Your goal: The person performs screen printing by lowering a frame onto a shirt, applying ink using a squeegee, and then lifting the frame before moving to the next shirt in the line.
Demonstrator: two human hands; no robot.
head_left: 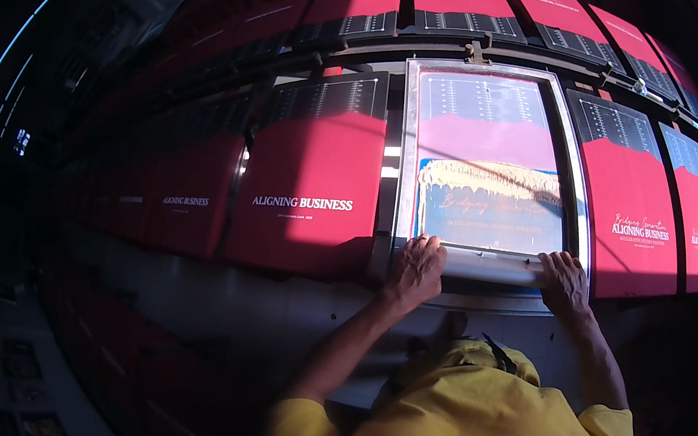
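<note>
A silver-framed printing screen lies over one of the red and black panels. Across its translucent mesh runs a ragged, cream-coloured band of ink. Near the frame's close end, a long pale squeegee spans the screen from side to side. My left hand is closed over the squeegee's left end, fingers curled on its top edge. At the other end my right hand grips it in the same way. The blade's edge and my thumbs are hidden.
A printed red and black panel lies left of the screen, another panel right of it. More panels form a row behind, past a dark rail. A metal hinge clamp sits at the frame's far end.
</note>
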